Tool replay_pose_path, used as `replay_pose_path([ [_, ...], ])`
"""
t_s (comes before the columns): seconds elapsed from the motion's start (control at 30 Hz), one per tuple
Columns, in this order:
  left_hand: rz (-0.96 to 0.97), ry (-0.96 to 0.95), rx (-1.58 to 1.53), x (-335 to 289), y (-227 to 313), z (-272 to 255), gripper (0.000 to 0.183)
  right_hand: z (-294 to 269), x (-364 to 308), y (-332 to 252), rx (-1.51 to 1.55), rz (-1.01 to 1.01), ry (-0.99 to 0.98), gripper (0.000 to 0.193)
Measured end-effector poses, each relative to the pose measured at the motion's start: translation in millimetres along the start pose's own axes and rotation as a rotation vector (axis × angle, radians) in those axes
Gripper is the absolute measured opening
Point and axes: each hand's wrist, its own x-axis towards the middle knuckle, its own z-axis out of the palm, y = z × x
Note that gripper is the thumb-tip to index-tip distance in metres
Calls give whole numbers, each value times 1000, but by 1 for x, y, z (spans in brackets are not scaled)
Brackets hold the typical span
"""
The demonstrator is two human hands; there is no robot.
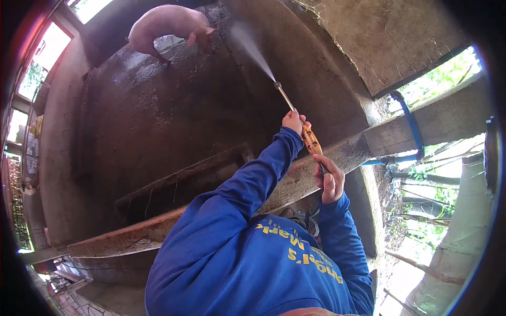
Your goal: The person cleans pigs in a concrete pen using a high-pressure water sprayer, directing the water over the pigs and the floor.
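Note:
Both my hands are on a pressure washer gun [311,141] with an orange body and a thin metal lance [284,97]. My left hand [296,121] wraps round the front of the gun, where the lance begins. Lower down, my right hand [331,179] closes round the grip at the rear; the trigger is hidden. From the nozzle a white fan of water spray [253,50] shoots up and to the left, toward the far wall and floor. Left of the spray, a pink pig [167,26] stands on the wet concrete floor [174,110] with its head lowered.
A low concrete wall [295,181] runs in front of me, between my body and the pen. Along the pen's near side lies a dark trough [179,181]. A blue pipe [411,126] bends round a beam [448,113] on the right. A tall wall [327,63] bounds the pen.

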Motion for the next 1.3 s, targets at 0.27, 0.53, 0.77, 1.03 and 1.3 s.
replay_pose_path([
  [0.27,52,-13,-3,10,11,4,10,1,10,2,66,6,4,75],
  [0.53,64,-14,-23,18,20,4,12,3,22,1,98,23,-2,76],
  [0.77,87,3,-23,23,29,6,10,7,31,7,111,6,-12,74],
  [1.03,94,-32,-22,27,38,11,10,11,38,7,137,8,-4,76],
  [1.3,48,-2,-8,27,37,9,11,11,40,10,153,-3,1,75],
])
